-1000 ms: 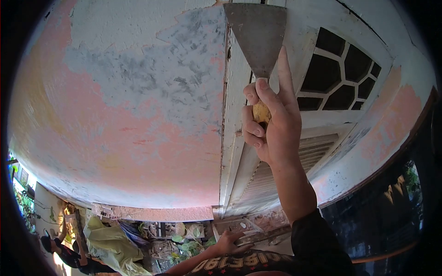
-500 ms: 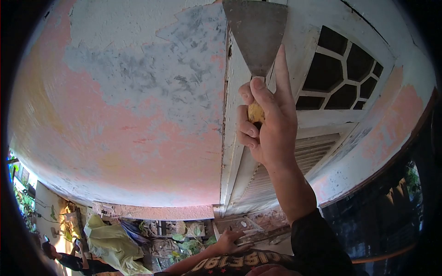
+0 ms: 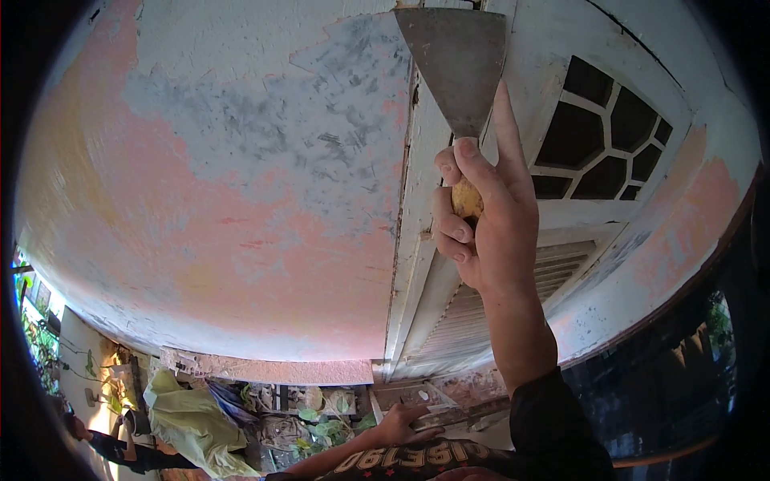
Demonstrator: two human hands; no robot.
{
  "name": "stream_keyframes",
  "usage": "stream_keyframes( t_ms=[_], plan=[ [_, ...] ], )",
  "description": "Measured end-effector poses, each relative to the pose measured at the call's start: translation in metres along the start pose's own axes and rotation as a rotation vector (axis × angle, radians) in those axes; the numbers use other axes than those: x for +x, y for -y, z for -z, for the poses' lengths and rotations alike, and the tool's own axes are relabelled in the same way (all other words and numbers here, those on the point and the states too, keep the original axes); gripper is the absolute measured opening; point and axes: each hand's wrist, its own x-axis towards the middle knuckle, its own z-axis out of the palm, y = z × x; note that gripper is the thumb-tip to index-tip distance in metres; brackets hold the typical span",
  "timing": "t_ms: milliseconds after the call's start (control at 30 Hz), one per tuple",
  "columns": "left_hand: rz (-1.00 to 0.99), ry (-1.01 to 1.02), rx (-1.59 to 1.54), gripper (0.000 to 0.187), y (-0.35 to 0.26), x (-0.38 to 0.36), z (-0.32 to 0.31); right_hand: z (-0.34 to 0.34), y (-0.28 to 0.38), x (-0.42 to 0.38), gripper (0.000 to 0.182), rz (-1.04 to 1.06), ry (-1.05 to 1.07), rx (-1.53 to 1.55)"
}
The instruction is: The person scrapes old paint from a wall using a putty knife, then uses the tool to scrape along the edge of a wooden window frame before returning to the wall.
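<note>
My right hand [image 3: 499, 204] is raised and closed round the yellowish handle [image 3: 467, 200] of a wide scraper [image 3: 461, 64]. Its thumb presses on the top of the handle, and the index finger stretches up beside the blade. The grey blade points upward, over the white door frame just right of the wall edge. My left hand [image 3: 401, 425] is low, in front of the dark shirt [image 3: 417, 458], with its fingers apart and nothing visible in it.
On the left a wall [image 3: 265, 232] shows pink, grey and white patches. A door with a dark lattice window [image 3: 601, 132] stands right of it. Greenish cloth [image 3: 188, 425], plants [image 3: 325, 433] and another person [image 3: 120, 449] are at the lower left.
My right hand and the scraper have shifted slightly right and down in view. The wall and window have also shifted a little right. The other person at lower left has moved slightly.
</note>
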Motion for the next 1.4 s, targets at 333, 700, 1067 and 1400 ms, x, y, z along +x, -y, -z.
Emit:
stream_keyframes(
  t_ms=[333, 700, 1067, 1400],
  plan=[
    [0.027, -0.006, 0.098, 0.043, -0.001, -0.002, 0.0, 0.008, -0.005, 0.002, 0.067, 0.009, 0.004, 0.015],
    [0.025, 0.014, 0.071, 0.042, 0.001, -0.001, 0.0, 0.015, -0.005, 0.003, 0.068, 0.023, 0.013, -0.05],
    [0.027, 0.007, 0.068, 0.043, 0.0, 0.002, 0.002, 0.009, -0.004, 0.008, 0.069, 0.043, -0.007, -0.054],
    [-0.066, -0.045, -0.043, 0.04, 0.016, -0.001, -0.007, 0.0, -0.076, -0.043, 0.068, 0.069, 0.289, -0.123]
  ],
)
